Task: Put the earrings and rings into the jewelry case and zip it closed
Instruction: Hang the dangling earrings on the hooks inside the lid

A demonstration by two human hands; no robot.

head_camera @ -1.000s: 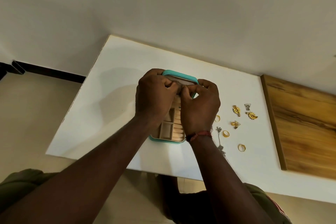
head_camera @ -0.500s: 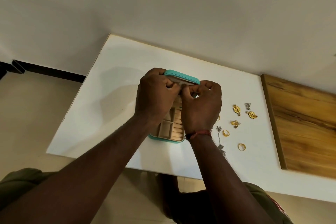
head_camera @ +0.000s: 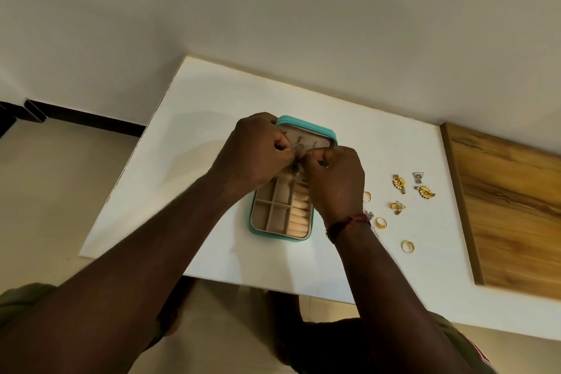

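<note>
A teal jewelry case (head_camera: pixel 280 235) lies open on the white table (head_camera: pixel 194 118), its beige compartments and ring rolls showing, its lid raised at the far end. My left hand (head_camera: pixel 253 152) and my right hand (head_camera: pixel 334 182) meet over the lid panel, fingertips pinched together on a small silver earring (head_camera: pixel 297 150). To the right of the case lie gold flower earrings (head_camera: pixel 398 181) (head_camera: pixel 426 191), a silver triangle earring (head_camera: pixel 418 177), a small gold earring (head_camera: pixel 397 206) and gold rings (head_camera: pixel 380 222) (head_camera: pixel 407 246) (head_camera: pixel 367 196). A silver piece (head_camera: pixel 369 214) peeks from behind my right wrist.
A wooden board (head_camera: pixel 513 209) borders the table on the right. A pale wall rises behind the table. The floor and a dark skirting (head_camera: pixel 91 120) show at the left. My lap is below the table's near edge.
Both hands have shifted slightly apart at the lid, showing more of the lid panel and the silver earring between the fingertips. The loose jewelry has not moved.
</note>
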